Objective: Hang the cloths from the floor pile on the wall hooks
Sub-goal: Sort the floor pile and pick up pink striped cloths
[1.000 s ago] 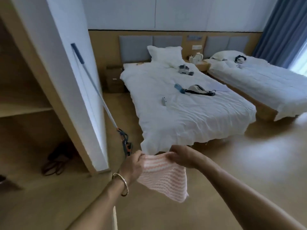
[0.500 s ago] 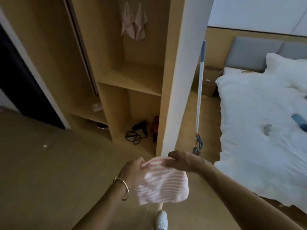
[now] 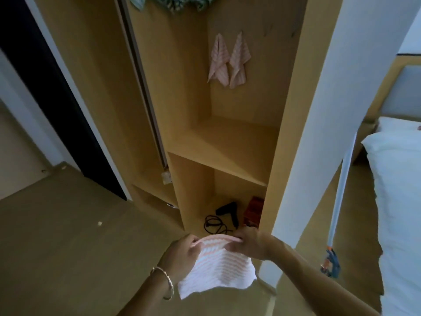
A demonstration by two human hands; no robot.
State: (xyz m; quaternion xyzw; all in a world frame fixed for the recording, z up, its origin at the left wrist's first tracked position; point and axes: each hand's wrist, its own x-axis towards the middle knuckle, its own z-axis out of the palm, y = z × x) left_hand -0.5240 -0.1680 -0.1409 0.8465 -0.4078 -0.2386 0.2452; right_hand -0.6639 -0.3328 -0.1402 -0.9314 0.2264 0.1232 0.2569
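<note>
Both hands are closed on one pink-and-white striped cloth [image 3: 219, 267], held up low in front of the open wardrobe [image 3: 191, 106]. The left hand [image 3: 182, 249] pinches the cloth's top left corner with thumb and curled fingers, and a thin bracelet [image 3: 163, 279] sits on that wrist. The right hand [image 3: 248, 246] grips the top edge just to the right, its fingers folded over the hem so the tips are hidden behind the fabric. The cloth hangs from the two grips, clear of the floor [image 3: 68, 247], with its lower edge loose and wavy. Up on the far wall of the wardrobe's upper compartment two hung cloths [image 3: 227, 61], pink striped like the held one, dangle side by side, touching or nearly so. The hooks that carry them are covered by the fabric. A few dark marks to their right may be more hooks, but they are too faint to tell. Below the shelf [image 3: 227, 144], a black hair dryer [image 3: 229, 212] with its coiled cord lies in the bottom compartment beside a reddish box [image 3: 252, 210], which the right hand partly hides. Greenish fabric [image 3: 182, 2] at the top is cut off by the frame. On the right, a mop [image 3: 341, 190] leans by the white panel, its head blurred, and only an edge of the bed [image 3: 401, 201] shows.
</note>
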